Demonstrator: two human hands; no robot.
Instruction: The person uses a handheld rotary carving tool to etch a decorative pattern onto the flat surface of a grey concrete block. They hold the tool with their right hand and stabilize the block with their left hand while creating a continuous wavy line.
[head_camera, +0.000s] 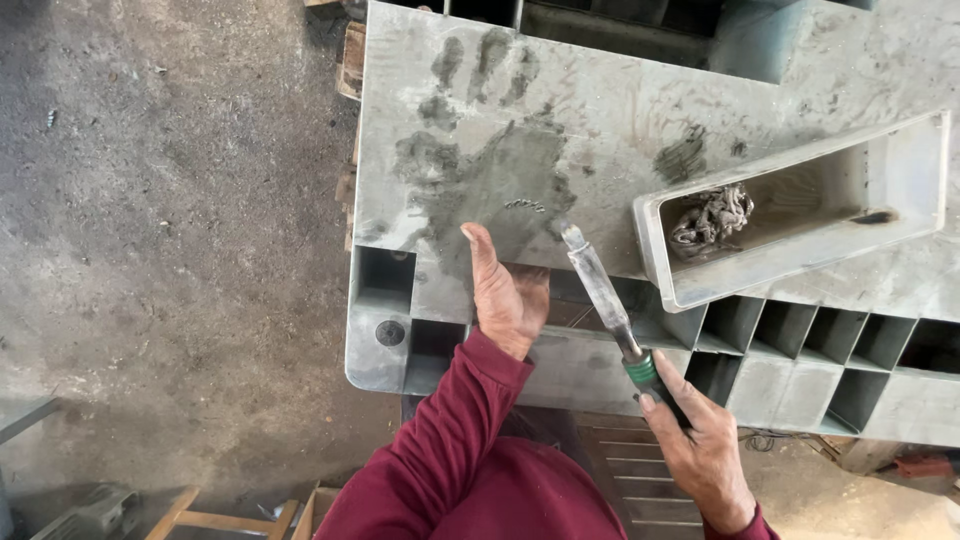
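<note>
Resting on a smudged grey slab (620, 120) over concrete floor (170, 250), left hand (508, 300) released, right hand (700, 450) fingers grasping a chisel (600, 290).

You see a rough, stained concrete floor (170, 230) filling the left of the frame, daylight falling evenly across it, with wooden scraps (225, 518) lying along the bottom edge.

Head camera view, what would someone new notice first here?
First, the dark handprints smeared on the grey slab at upper centre. Below them, the left hand rests edge-on against the slab, while the right hand grips a green-collared chisel angled toward it. At right, a grey trough holds a tangled chain.
</note>
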